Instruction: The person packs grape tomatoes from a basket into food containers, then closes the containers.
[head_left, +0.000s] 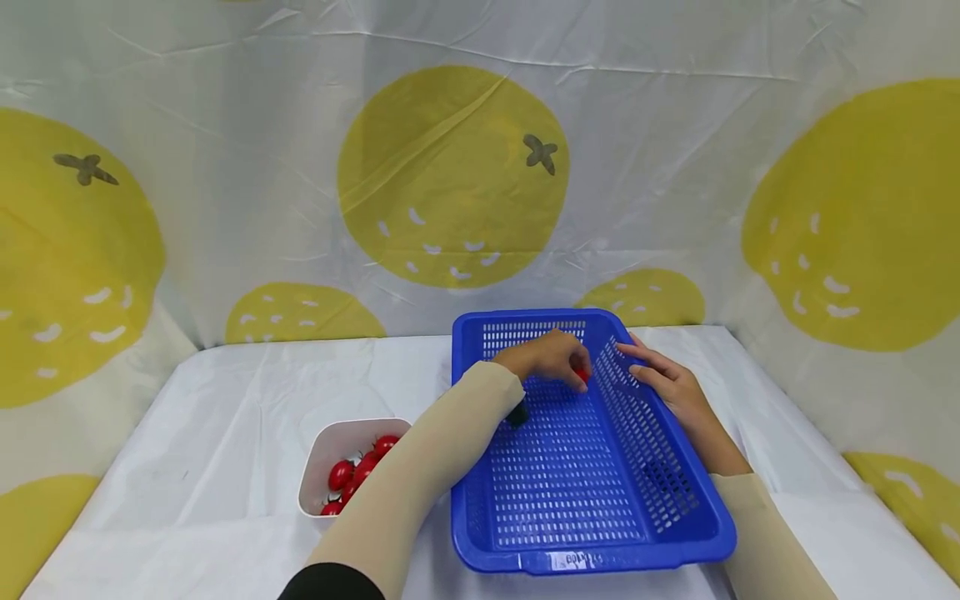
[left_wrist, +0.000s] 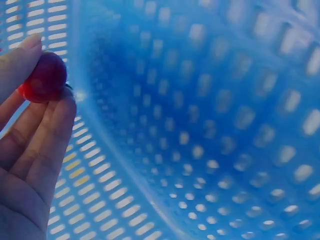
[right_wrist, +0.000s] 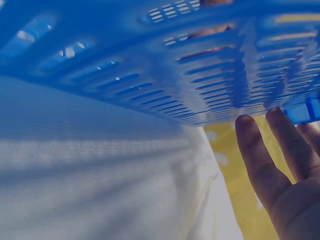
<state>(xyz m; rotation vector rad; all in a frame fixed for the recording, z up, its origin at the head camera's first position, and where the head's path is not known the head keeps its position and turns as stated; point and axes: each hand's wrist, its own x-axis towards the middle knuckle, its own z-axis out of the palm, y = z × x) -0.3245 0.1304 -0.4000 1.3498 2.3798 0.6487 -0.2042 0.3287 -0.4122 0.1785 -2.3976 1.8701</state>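
Note:
My left hand [head_left: 557, 357] reaches into the blue plastic basket [head_left: 592, 560] near its far end. Between thumb and fingers it pinches a red cherry tomato [left_wrist: 46, 77], held close to the slotted wall in the left wrist view. My right hand [head_left: 678, 400] holds the basket's right side at the rim. Its thumb lies over the rim, while other fingers [right_wrist: 255, 145] reach up along the outside in the right wrist view. A white tub [head_left: 318, 454] with several cherry tomatoes [head_left: 341, 475] stands left of the basket, partly hidden behind my left sleeve.
A white cloth [head_left: 225, 433] covers the table. Behind it and at both sides hang white curtains with yellow fruit prints [head_left: 453, 179]. A small dark thing [head_left: 517, 414] shows under my left cuff, over the basket's floor.

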